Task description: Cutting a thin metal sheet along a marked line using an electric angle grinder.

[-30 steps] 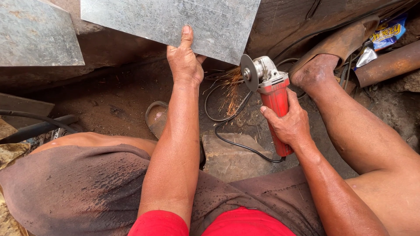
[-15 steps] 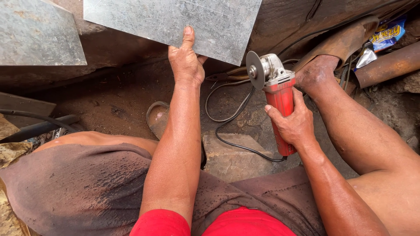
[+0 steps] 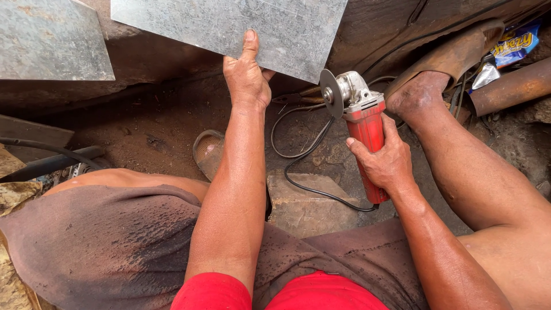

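My left hand (image 3: 247, 77) grips the near edge of a grey metal sheet (image 3: 229, 26) at the top of the view, with the thumb lying flat on its face. My right hand (image 3: 383, 162) holds a red angle grinder (image 3: 361, 126) by its body. The grinder's disc (image 3: 329, 93) sits just off the sheet's lower right corner, and no sparks show. A black cord (image 3: 304, 166) loops from the grinder across the dirt floor.
A second metal sheet (image 3: 51, 40) lies at the top left. A stone block (image 3: 307, 206) rests between my legs, with a sandal (image 3: 208, 150) beside it. My right foot (image 3: 419, 95) presses on a rusty curved piece (image 3: 453, 54). A rusty pipe (image 3: 511, 86) and a snack wrapper (image 3: 516, 43) lie at the right.
Sparks flew at the disc a second ago and have stopped. The grinder has moved slightly right and away from the sheet's edge. My left hand keeps its hold on the sheet.
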